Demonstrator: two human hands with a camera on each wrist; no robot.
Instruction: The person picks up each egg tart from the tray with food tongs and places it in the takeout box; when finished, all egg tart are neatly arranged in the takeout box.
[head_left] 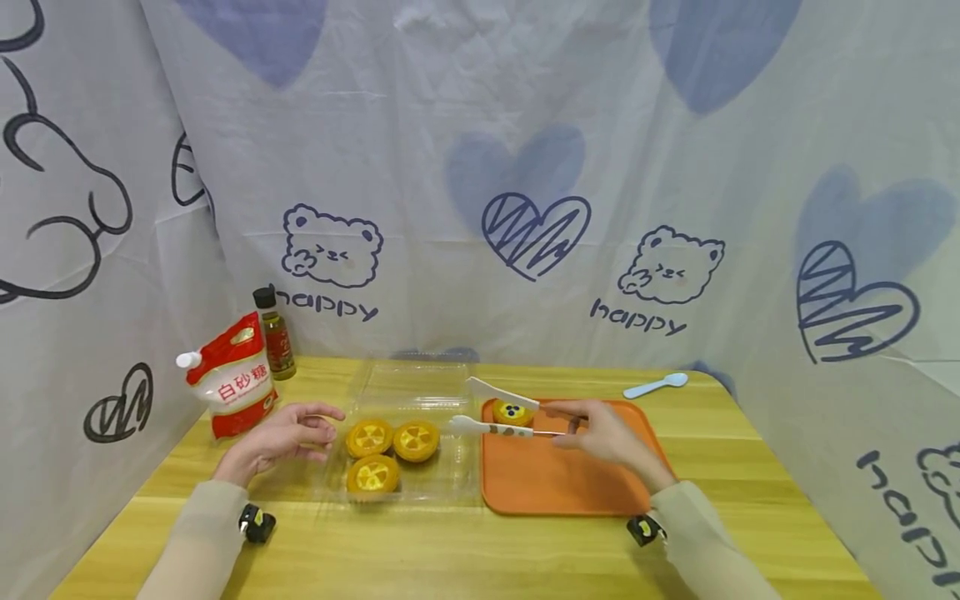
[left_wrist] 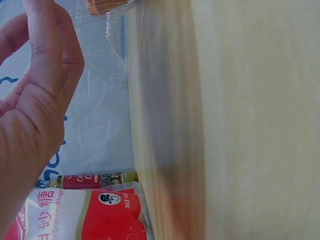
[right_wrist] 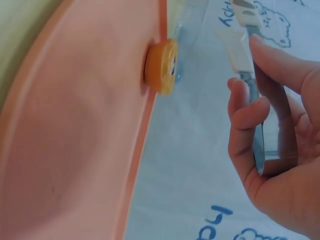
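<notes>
The right hand (head_left: 596, 429) grips metal tongs with pale tips (head_left: 498, 429) above the orange tray (head_left: 566, 479); the tips stand apart with nothing between them. A tart dotted with blue (head_left: 513, 412) sits at the tray's back left, and the right wrist view shows this tart (right_wrist: 161, 67) resting on the tray, apart from the tongs (right_wrist: 257, 125). Several tarts with yellow pieces on top (head_left: 372, 476) lie in a clear plastic box (head_left: 442, 487) with its lid raised. Beside the box's left edge hovers the left hand (head_left: 288, 437), fingers loosely bent and holding nothing.
A red and white bag (head_left: 238, 379) with a white spout and a dark-capped bottle (head_left: 279, 346) stand at the back left of the wooden table (head_left: 450, 558). A light blue spoon (head_left: 655, 386) lies behind the tray. Printed cloth (head_left: 450, 292) hangs around the table.
</notes>
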